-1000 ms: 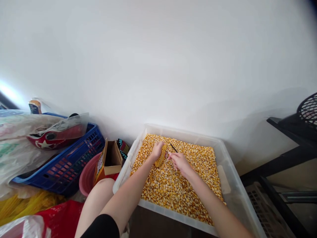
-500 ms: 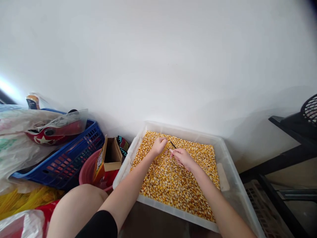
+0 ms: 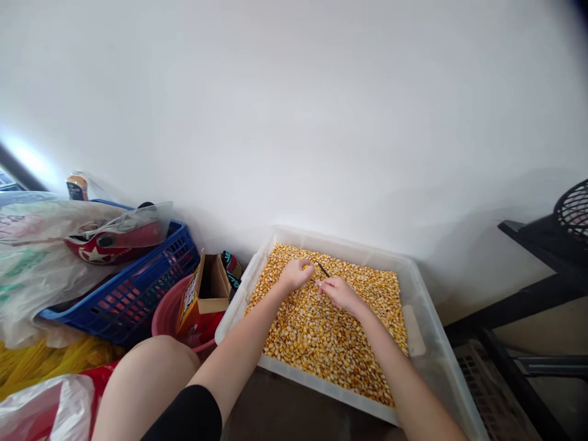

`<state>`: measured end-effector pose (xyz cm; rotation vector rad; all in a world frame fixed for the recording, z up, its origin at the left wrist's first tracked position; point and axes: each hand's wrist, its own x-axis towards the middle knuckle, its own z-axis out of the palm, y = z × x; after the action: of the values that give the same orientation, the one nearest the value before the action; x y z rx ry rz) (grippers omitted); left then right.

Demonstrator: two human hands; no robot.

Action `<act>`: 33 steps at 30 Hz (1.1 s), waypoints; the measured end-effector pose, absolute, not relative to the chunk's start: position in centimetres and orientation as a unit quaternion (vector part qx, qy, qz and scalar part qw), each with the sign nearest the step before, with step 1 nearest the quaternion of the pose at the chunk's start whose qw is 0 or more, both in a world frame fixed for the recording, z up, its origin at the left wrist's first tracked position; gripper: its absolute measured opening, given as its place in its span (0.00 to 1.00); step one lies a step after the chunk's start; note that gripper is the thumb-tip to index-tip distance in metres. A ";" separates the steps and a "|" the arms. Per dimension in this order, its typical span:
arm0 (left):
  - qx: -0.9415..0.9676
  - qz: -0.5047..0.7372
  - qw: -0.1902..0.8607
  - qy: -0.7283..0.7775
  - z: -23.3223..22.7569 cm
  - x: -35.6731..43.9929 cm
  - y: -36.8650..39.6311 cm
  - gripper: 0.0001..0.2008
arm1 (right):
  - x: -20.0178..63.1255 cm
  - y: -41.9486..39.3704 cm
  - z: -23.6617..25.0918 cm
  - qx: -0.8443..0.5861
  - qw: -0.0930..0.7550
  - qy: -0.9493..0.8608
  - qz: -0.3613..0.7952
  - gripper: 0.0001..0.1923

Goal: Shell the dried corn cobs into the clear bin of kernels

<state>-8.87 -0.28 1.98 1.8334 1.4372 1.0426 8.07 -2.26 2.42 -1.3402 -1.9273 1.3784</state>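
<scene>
A clear plastic tub (image 3: 425,288) is sitting against the white wall, filled nearly to its rim with loose yellow corn kernels (image 3: 331,331). To its left, a blue plastic crate (image 3: 138,288) is carrying bagged clutter, a pink basin (image 3: 164,315) is lying beside it, and an open cardboard box (image 3: 206,291) is leaning between basin and tub. A black rack (image 3: 542,269) is standing at the right.

Both forearms are reaching over the kernels toward the tub's far side. The left hand (image 3: 294,274) is curling closed, apparently around a corn cob, though its fingers are hiding it, so I cannot tell for certain. The right hand (image 3: 337,290) is pinching a thin dark tool (image 3: 321,268), its tip pointing toward the left hand, the two hands almost touching.

Working well here probably means keeping the hands low over the tub so loosened kernels are landing inside, and steering the tool's point away from the gripping fingers.
</scene>
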 end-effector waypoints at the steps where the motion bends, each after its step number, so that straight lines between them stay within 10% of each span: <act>1: 0.658 0.418 0.323 0.537 1.9 -8.9 -0.1 0.11 | 8.1 -2.3 2.5 -0.484 0.211 -0.693 0.491 0.21; 14: 0.522 0.443 0.543 0.487 1.9 -8.6 0.6 0.13 | 7.3 -2.5 2.9 -0.450 0.315 -0.604 0.577 0.20; 33: 0.629 0.433 0.411 0.498 1.5 -9.3 1.2 0.13 | 7.8 -2.4 3.3 -0.457 0.312 -0.576 0.602 0.18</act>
<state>-9.34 1.22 1.49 1.5826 1.2536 1.0910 7.84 -2.43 3.33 -1.2056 -1.5205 1.5878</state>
